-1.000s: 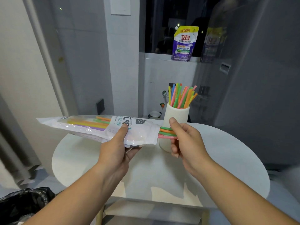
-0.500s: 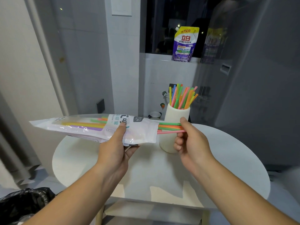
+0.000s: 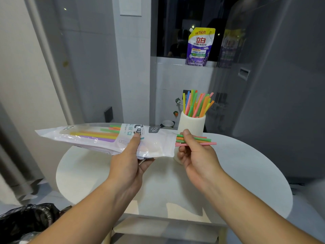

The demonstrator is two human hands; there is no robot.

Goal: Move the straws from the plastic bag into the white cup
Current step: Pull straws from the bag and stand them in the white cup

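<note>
Head view, one frame. Left hand [image 3: 130,161] holds the plastic bag [image 3: 105,138] roughly level above the round white tabletop [image 3: 246,173], thumb pressed on top of the printed panel, the other fingers [image 3: 147,162] curled underneath; grip clamped on the bag. Bag's open mouth points toward 3 o'clock, its sealed end toward 9 o'clock. Yellow, purple, green and orange straws are visible through its clear window.

Right hand [image 3: 197,155] sits just beside the bag mouth, thumb and fingers pinched shut on a small bundle of straws [image 3: 202,140] in green, orange and pink. Bundle lies horizontal; one end is at or just inside the bag mouth, the other end projects past the hand toward 3 o'clock. Whether the near ends are clear of the bag cannot be told.

White cup [image 3: 191,124] stands upright on the tabletop at 12 o'clock from the right hand, partly hidden behind it, with many coloured straws fanned out of its top.

Purple detergent pouch [image 3: 198,48] stands on the ledge beyond the cup. Black bin bag [image 3: 26,221] at 7 o'clock, below tabletop level.
</note>
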